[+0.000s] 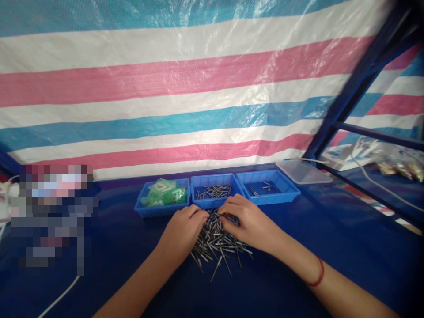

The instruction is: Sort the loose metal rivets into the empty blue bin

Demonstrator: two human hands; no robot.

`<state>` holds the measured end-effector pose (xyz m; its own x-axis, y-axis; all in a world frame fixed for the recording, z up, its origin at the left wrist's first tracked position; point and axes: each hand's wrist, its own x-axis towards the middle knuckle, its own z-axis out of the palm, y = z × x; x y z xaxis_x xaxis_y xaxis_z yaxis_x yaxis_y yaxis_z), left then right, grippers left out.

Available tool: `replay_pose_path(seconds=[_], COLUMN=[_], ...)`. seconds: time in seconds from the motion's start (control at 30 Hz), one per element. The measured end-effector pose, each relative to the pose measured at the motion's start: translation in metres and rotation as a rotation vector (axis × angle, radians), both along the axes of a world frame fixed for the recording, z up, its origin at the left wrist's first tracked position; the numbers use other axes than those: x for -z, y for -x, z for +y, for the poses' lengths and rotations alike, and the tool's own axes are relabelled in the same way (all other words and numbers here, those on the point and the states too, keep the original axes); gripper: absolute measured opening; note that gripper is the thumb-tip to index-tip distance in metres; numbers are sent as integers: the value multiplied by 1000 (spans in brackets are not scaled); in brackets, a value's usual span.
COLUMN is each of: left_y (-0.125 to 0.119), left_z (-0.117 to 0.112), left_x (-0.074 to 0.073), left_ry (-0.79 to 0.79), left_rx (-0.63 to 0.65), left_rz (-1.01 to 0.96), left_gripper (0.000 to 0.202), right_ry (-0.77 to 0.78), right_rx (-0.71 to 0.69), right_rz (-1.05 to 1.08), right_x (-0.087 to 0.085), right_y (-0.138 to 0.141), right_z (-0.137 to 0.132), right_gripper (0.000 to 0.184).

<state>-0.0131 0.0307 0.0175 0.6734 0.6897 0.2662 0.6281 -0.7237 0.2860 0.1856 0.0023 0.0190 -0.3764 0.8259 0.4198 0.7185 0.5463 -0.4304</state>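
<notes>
A heap of small grey metal pins (217,245) lies on the dark blue table cloth (132,247) in front of me. My left hand (183,229) rests on the heap's left side, fingers curled into the pins. My right hand (247,221) lies on the heap's right side, fingers bent and pinching among the pins. What either hand holds is hidden. Behind the heap stand three blue trays: the left tray (142,207) holds green plastic pieces, the middle tray (198,181) holds several pins, the right tray (288,185) holds a few pins.
A clear plastic lid (303,171) lies right of the trays. A striped tarpaulin (198,88) hangs behind. A blue metal frame (357,84) rises at the right, with white cables (374,181) beyond it. A white cable (59,297) crosses the near left. A blurred patch covers the left.
</notes>
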Motion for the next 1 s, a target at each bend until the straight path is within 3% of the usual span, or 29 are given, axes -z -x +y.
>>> replay_pose_path(seconds=[0.17,0.43,0.53,0.77,1.0], left_y=[-5,-11,-11,-11,-16], left_z=[-4,-7,-8,-13,-19], left_x=[0,1,4,7,3], left_ry=[249,560,582,347,366], left_rx=[-144,-148,-141,-90,-19], left_rz=[-485,-854,-830,-570,-542], left_gripper=[13,15,15,17,28], right_ry=[72,141,126,99,120], right_rx=[-94,0,9,15,-17], right_rz=[227,461,487,546,658], right_x=[4,2,1,-2,-3], right_y=[10,9,9,11,12], right_z=[-2,-1,-1,-7,-9], right_gripper=[8,7,8,7,10])
